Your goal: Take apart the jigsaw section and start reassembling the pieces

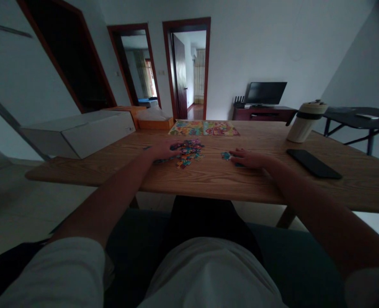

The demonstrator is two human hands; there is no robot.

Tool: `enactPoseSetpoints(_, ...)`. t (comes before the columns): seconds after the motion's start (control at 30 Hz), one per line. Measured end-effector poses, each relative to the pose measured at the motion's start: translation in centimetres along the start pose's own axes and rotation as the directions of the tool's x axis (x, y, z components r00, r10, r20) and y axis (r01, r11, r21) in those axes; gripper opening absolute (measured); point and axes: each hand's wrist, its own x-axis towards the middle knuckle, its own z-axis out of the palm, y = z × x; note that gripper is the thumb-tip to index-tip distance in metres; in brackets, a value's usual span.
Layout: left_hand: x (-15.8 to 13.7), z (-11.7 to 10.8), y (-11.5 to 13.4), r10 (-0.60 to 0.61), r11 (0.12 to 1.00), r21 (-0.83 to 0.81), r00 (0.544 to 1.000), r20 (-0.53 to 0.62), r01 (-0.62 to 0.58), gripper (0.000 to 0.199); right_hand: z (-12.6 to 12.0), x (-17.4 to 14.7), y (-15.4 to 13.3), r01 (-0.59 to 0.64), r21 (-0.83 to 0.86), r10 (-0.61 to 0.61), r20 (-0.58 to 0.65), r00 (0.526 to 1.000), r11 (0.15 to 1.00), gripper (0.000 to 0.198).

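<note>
Left hand (pixel 162 150) rests flat, fingers spread, on one heap of puzzle pieces (pixel 188 152); right hand (pixel 250 158) lies open-fingered over a few loose pieces (pixel 225 155); one phone (pixel 313 163), one jug (pixel 305 121) nearby.

Puzzle pieces (pixel 187 152) too small/dim to read; left hand (pixel 162 150) covers pile's left edge.

A home living room: wooden table (pixel 228 179), TV (pixel 265 93) on low cabinet (pixel 263 113), bedroom doorways (pixel 186 68).
</note>
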Motion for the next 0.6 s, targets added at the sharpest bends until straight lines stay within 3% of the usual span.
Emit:
enactPoseSetpoints(0.1, 1.8, 0.2, 1.5, 0.09, 0.988, 0.113, 0.989, 0.115, -0.103, 0.068, 0.1, 0.0, 0.3, 0.006, 0.01, -0.006, -0.01, 1.0, 1.0, 0.09)
enactPoseSetpoints(0.2, 3.6, -0.1, 2.2, 0.044, 0.981, 0.175, 0.981, 0.187, -0.078, 0.07, 0.1, 0.0, 0.4, 0.02, 0.005, -0.02, -0.007, 1.0, 1.0, 0.09)
enactPoseSetpoints(0.27, 4.5, -0.4, 2.4, 0.011, 0.978, 0.203, 0.981, 0.195, -0.051, 0.057, 0.1, 0.0, 0.4, 0.024, -0.003, -0.024, 0.001, 1.0, 1.0, 0.092)
enactPoseSetpoints(0.4, 4.7, -0.4, 2.2, -0.015, 0.985, 0.171, 0.989, 0.149, -0.01, 0.034, 0.1, 0.0, 0.2, 0.009, -0.001, -0.009, -0.004, 1.0, 1.0, 0.09)
enactPoseSetpoints(0.5, 3.9, -0.2, 1.4, 0.0, 1.0, 0.028, 0.998, 0.067, -0.001, 0.041, 0.0, -0.1, -0.2, 0.001, 0.009, -0.001, -0.012, 1.0, 1.0, 0.089)
enactPoseSetpoints(0.6, 3.1, -0.3, 0.4, -0.068, 0.998, -0.005, 0.997, -0.036, 0.068, 0.045, -0.2, -0.4, -0.4, -0.005, 0.021, 0.005, 0.0, 1.0, 1.0, 0.089)
